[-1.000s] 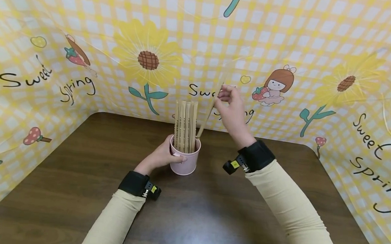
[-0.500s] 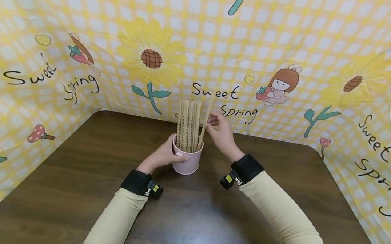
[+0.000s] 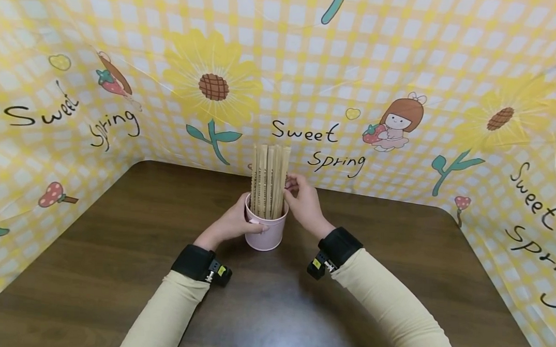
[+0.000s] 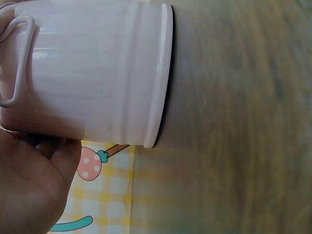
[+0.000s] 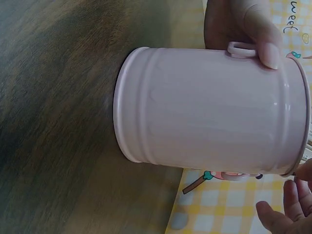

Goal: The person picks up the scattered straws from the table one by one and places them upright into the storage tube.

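A pink metal bucket (image 3: 265,231) stands on the brown table (image 3: 115,270), holding several paper-wrapped sticks (image 3: 268,181) upright. My left hand (image 3: 233,222) grips the bucket's left side, thumb across the front near the rim. My right hand (image 3: 302,198) is at the bucket's right and pinches the rightmost stick above the rim. The left wrist view shows the bucket (image 4: 97,73) close up above my left palm (image 4: 29,190). The right wrist view shows the bucket (image 5: 209,117), the left hand (image 5: 239,29) by its small loop handle, and my right fingers (image 5: 285,214) at the frame's corner.
A yellow checked cloth (image 3: 404,55) printed with sunflowers and "Sweet Spring" walls the table at the back and both sides. The wooden tabletop spreads bare around the bucket and towards me.
My right hand has come down and to the left with one stick, lowering it from a raised slant into the bucket until it stands with the others. The left hand has kept its grip.
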`<state>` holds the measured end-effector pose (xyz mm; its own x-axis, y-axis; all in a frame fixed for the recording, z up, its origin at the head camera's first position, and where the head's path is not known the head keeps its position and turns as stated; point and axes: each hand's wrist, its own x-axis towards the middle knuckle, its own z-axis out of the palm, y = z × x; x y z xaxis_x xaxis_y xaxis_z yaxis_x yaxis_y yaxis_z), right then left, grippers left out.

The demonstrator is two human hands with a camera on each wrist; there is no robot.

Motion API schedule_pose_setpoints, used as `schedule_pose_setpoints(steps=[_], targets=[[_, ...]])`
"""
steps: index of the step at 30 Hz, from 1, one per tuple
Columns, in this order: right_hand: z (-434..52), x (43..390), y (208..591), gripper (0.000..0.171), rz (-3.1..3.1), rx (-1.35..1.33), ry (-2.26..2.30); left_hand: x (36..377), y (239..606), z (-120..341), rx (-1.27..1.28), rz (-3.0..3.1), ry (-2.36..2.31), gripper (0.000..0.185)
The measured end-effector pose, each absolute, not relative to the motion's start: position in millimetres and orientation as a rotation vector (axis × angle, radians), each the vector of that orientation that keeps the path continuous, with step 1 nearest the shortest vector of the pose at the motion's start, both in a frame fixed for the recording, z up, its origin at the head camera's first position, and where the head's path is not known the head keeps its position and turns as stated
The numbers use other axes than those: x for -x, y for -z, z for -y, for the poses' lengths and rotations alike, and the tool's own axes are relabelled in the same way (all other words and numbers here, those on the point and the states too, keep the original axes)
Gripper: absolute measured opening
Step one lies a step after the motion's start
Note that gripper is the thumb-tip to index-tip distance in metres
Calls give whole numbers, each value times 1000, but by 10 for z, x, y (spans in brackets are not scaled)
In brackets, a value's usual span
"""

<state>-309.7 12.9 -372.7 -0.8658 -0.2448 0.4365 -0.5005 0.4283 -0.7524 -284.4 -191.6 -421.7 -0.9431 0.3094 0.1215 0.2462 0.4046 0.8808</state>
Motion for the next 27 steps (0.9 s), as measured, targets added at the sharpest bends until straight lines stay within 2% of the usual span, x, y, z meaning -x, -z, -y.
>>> schedule_pose_setpoints(steps=[17,27], targets=[[-118,3087,3790,40,2450,-584,-1468,2853,4205,1879,-535,-2541,-1592,96],[-412,2976,3860,40,2575,-576,-1402,2821,4213,1998,-520,-2540,-1560,104]])
